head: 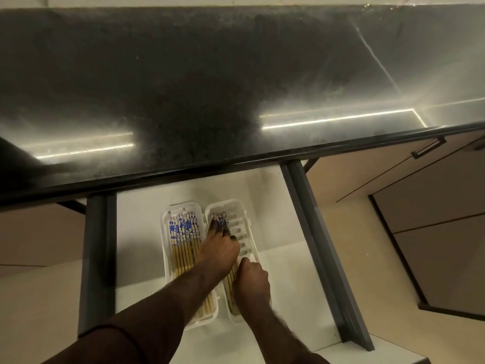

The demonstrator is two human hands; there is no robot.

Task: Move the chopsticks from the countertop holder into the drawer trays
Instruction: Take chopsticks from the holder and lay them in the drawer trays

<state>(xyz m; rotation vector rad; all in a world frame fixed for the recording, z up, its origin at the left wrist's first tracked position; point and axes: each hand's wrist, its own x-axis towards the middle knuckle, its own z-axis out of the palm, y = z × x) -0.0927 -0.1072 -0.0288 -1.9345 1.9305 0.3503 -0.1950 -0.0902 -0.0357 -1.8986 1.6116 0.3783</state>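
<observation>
Two white slotted trays lie side by side in the open drawer [278, 285]. The left tray [164, 248] holds several bamboo chopsticks [181, 240] with blue-and-white patterned tops. In the right tray [244, 222] lies a smaller bunch of chopsticks [221, 219]. My left hand [219, 249] rests flat on that bunch, fingers stretched over the patterned ends. At the bunch's near, plain ends my right hand [250, 282] curls around the sticks. No countertop holder is in view.
The dark glossy countertop [183, 88] overhangs the back of the drawer. Grey drawer rails [315, 232] run down both sides. Beige cabinet fronts with a dark handle [429, 147] stand to the right.
</observation>
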